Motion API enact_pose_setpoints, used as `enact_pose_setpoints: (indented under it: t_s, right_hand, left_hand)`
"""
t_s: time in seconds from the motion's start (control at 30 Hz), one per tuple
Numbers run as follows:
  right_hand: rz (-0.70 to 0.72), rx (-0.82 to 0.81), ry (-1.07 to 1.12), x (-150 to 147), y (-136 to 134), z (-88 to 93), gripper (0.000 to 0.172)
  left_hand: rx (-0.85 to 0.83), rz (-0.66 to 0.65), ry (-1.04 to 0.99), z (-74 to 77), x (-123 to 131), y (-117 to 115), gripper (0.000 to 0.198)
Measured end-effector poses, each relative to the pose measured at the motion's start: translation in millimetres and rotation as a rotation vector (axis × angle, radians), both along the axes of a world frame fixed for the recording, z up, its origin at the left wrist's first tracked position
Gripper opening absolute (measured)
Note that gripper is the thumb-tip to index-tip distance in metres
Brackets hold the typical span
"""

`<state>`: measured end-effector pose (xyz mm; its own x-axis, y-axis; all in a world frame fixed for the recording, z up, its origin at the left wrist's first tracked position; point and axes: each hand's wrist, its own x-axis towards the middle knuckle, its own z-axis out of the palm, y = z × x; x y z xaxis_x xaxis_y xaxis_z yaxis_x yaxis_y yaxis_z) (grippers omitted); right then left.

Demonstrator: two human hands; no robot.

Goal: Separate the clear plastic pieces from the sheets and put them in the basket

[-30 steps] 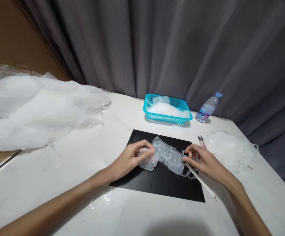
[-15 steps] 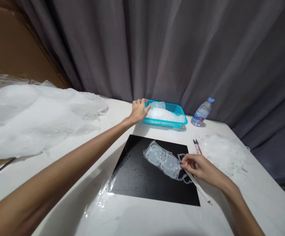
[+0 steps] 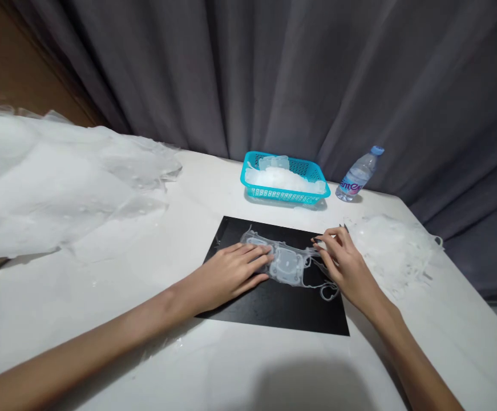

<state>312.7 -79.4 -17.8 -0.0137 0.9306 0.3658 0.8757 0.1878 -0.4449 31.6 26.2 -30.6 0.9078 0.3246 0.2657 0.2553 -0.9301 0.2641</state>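
A translucent, rubbery-looking sheet [image 3: 289, 265] with moulded rounded panels lies on a black mat [image 3: 274, 317]. Flat across its left part rests my left hand [image 3: 242, 265], fingers stretched out. At the sheet's upper right corner, the fingertips of my right hand [image 3: 338, 257] are pinched together on its thin edge. Loose, curled edge strips [image 3: 328, 291] hang from that side over the mat. Behind my right hand only the dark tips of a pointed tool [image 3: 345, 228] show; the rest is hidden.
A blue basket [image 3: 286, 197] holding white translucent pieces stands behind the mat. Right of it is a water bottle [image 3: 357, 176]. A heap of clear scraps [image 3: 394, 251] lies at the right, and a large pile of whitish sheets [image 3: 68, 182] at the left. A grey curtain hangs behind.
My left hand has come from the basket down onto the sheet. My right hand has moved up a little, the sheet has turned straighter, and the white stick-like thing by my right hand no longer shows.
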Motion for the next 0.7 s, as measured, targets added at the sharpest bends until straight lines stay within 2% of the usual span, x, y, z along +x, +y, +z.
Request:
enact_pose_setpoints:
  t_s: [0.07, 0.2, 0.33, 0.4, 0.47, 0.53, 0.6, 0.7]
  right_hand:
    - [0.014, 0.042, -0.009, -3.9, -0.8, -2.7, 0.028]
    - [-0.014, -0.014, -0.145, -11.5, -3.6, -8.3, 0.035]
    - [-0.052, -0.038, -0.243, -18.4, -1.7, -8.2, 0.035]
    - [-0.033, -0.059, -0.202, -22.4, 1.4, -6.4, 0.04]
    - [0.042, -0.111, -0.161, -26.7, 4.4, -4.9, 0.035]
    - [0.121, -0.175, -0.135, -30.9, 5.9, -3.8, 0.024]
    - [0.154, -0.202, -0.12, -34.2, 5.9, -2.6, 0.02]
    - [0.126, -0.185, -0.077, -36.8, 4.0, 0.4, 0.018]
  left_hand:
    - [0.076, 0.046, 0.026, 0.7, -13.6, 0.3, 0.038]
    - [0.204, 0.11, 0.096, 1.3, -40.5, -6.4, 0.038]
    - [0.187, 0.165, 0.081, 5.1, -62.7, -19.2, 0.035]
    - [0.112, 0.148, 0.07, 10.0, -69.2, -20.6, 0.034]
    - [0.014, 0.146, 0.064, 16.3, -71.3, -14.9, 0.033]
    - [-0.071, 0.181, 0.047, 22.2, -69.4, -2.4, 0.034]
    - [-0.165, 0.186, 0.037, 26.5, -65.1, 13.4, 0.039]
    - [-0.437, 0.123, 0.101, 31.4, -57.1, 34.4, 0.04]
